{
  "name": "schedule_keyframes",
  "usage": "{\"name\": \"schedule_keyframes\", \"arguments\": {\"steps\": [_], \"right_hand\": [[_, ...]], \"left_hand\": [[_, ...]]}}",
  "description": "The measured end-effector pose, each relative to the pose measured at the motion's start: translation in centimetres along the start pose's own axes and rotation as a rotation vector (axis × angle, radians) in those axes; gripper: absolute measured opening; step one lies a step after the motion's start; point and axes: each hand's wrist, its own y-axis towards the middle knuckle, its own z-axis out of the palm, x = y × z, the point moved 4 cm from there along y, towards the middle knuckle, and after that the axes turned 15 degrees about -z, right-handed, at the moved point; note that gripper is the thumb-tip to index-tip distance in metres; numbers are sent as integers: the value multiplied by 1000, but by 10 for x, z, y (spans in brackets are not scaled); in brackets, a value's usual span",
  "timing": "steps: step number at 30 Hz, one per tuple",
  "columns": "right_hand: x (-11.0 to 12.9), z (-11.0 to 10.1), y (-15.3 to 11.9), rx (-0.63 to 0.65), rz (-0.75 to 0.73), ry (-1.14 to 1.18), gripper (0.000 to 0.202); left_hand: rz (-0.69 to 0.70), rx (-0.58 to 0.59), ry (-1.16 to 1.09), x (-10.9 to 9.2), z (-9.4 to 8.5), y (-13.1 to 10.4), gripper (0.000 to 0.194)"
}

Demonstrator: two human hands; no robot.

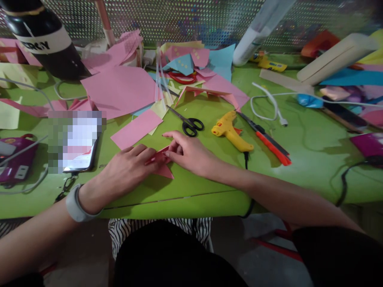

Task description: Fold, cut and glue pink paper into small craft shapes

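A folded piece of pink paper (165,170) lies on the green table (191,203) between my hands. My left hand (130,165) rests over its left part, fingers bent and pressed onto it. From the right, my right hand (187,153) pinches the paper's upper edge between thumb and a curled finger, its index finger reaching out above. Just beyond the hands are a flat pink strip (137,129) and black-handled scissors (192,126). Part of the folded paper is hidden under my fingers.
A yellow glue gun (230,131) and a red cutter (272,147) lie to the right. A phone (80,143) is at left. Behind are pink sheets (122,89), a dark bottle (44,44), a white cable (269,99) and a perforated screen (179,20).
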Motion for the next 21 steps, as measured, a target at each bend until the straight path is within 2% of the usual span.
{"name": "schedule_keyframes", "arguments": {"steps": [3,5,7,10,14,19,21], "right_hand": [[2,-8,-6,-40,-119,-95,28],[9,-17,-16,-90,-276,-206,19],[17,-23,-29,-113,-483,-333,23],[23,-18,-48,-22,-696,-536,32],[18,-4,-60,88,-731,-681,44],[14,0,-60,95,-745,-665,45],[14,-1,-59,101,-747,-656,47]], "left_hand": [[-8,12,52,-3,-3,1,32],[-18,18,70,-5,-5,1,32],[-22,26,64,-6,-5,1,30],[-15,27,27,-5,-3,1,26],[0,16,-23,-3,-1,-1,28],[-21,43,-43,-3,-1,-11,43],[-51,44,-42,-3,0,-15,44]]}}
